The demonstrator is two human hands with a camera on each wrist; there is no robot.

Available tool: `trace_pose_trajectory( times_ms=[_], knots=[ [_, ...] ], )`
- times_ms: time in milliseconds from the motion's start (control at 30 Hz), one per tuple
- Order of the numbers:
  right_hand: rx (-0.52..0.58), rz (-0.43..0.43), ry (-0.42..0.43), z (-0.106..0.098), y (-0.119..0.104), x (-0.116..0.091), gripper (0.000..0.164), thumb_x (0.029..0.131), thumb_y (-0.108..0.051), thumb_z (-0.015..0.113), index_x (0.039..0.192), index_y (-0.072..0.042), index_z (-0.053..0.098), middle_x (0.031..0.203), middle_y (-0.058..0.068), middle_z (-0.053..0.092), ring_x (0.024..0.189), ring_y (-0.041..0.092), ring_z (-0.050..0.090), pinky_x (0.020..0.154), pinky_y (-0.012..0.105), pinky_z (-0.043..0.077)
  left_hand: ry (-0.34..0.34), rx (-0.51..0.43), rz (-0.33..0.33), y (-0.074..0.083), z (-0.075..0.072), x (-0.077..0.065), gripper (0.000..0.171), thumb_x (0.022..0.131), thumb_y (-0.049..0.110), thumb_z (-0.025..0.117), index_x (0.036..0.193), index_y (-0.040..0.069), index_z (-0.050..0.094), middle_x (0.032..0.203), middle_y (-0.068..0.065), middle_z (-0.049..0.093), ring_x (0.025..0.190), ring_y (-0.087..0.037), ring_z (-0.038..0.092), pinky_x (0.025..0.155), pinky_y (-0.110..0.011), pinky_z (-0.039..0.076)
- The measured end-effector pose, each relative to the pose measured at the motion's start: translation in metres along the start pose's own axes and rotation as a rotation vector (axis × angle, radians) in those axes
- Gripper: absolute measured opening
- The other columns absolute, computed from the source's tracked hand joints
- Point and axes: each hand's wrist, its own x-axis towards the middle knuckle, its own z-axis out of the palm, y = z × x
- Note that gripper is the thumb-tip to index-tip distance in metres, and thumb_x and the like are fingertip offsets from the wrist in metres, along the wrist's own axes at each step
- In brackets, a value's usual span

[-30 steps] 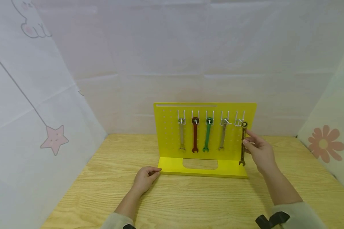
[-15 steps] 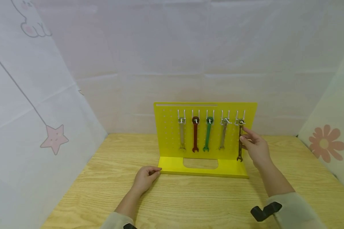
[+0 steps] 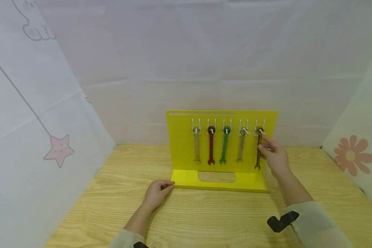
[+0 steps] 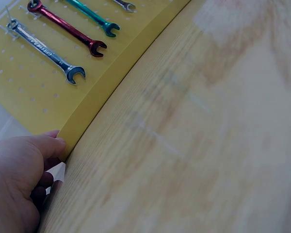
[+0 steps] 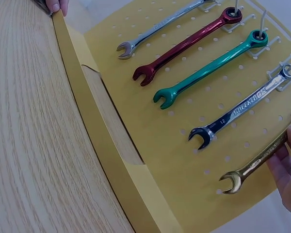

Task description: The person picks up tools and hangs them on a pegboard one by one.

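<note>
At the right end of a yellow pegboard stand (image 3: 183, 146), a gold-coloured combination wrench (image 5: 252, 166) hangs upright with its ring end over a white wire hook (image 3: 263, 133). My right hand (image 3: 276, 159) pinches its shank between thumb and fingers. My left hand (image 4: 19, 170) pinches the front left corner of the stand's base (image 4: 94, 92). To the left of the gold wrench hang a silver wrench (image 5: 245, 107), a green wrench (image 5: 208, 68), a red wrench (image 5: 186, 46) and another silver wrench (image 4: 43, 48), each on its own hook.
The stand rests on a wood-grain table (image 3: 204, 217). Its base has a rounded cutout (image 3: 217, 177) in the middle. A pale cloth backdrop (image 3: 186, 69) rises behind and at both sides, with a printed star (image 3: 59, 151) and flower (image 3: 353, 155).
My right hand has moved left and towards the board with the gold wrench. The wrench's ring end has gone from in front of the hook onto it. My left hand has stayed put.
</note>
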Motion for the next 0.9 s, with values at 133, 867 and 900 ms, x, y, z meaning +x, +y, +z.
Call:
trace_pose_trajectory(
  times_ms=[133,867,900],
  knots=[
    [0.093,0.031,0.022,0.003,0.001,0.002,0.05,0.098,-0.013,0.058,0.146,-0.006,0.044,0.09,-0.022,0.058,0.085,-0.008,0.059,0.077,0.012,0.052,0.001,-0.003,0.003,0.0,0.0,0.0,0.015,0.091,0.01,0.068,0.102,0.012,0.077,0.102,-0.003,0.072,0.082,-0.009,0.057,0.072,-0.024,0.047],
    [0.075,0.097,0.056,0.0,0.017,0.002,0.048,0.098,-0.018,0.061,0.14,0.001,0.047,0.088,-0.029,0.06,0.088,-0.008,0.06,0.081,0.011,0.051,-0.008,-0.022,-0.002,-0.001,0.002,-0.001,0.016,0.091,0.012,0.069,0.104,0.011,0.077,0.1,-0.002,0.073,0.083,-0.009,0.058,0.075,-0.024,0.048],
    [0.06,0.094,0.061,-0.002,0.019,0.001,0.048,0.098,-0.019,0.06,0.14,0.0,0.048,0.088,-0.029,0.06,0.087,-0.009,0.059,0.08,0.01,0.051,-0.008,-0.027,-0.011,-0.001,0.002,-0.001,0.016,0.091,0.013,0.068,0.105,0.011,0.077,0.1,-0.001,0.073,0.083,-0.008,0.058,0.074,-0.024,0.048]
  ],
)
